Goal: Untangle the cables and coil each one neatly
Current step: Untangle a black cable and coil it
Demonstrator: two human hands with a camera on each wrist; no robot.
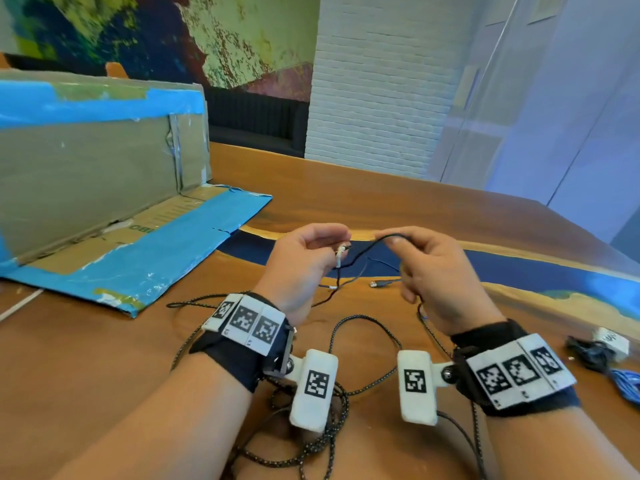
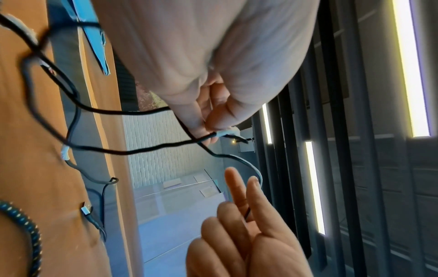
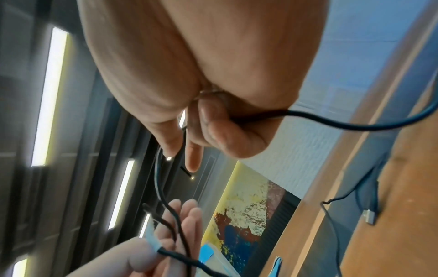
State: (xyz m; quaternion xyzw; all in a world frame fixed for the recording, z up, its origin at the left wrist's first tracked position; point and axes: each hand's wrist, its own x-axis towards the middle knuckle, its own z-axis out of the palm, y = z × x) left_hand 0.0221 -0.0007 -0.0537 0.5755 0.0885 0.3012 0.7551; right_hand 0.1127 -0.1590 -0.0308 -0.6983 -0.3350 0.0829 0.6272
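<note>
1. The left hand (image 1: 304,261) is raised above the table (image 1: 381,209); its thumb and fingertips pinch a thin black cable (image 1: 363,249) just by its white connector (image 1: 341,253).
2. The right hand (image 1: 436,271) holds the same smooth, round cable further along — fingers curled round it, a short arc spanning the two hands.
3. The cable's slack droops to the glossy wooden top, near a metal USB plug (image 1: 374,284).
4. A thicker braided cable (image 1: 367,341) — speckled, rope-like — lies in loose loops under both wrists.
5. A cardboard box (image 1: 97,161) edged with blue tape stands to the left.
</note>
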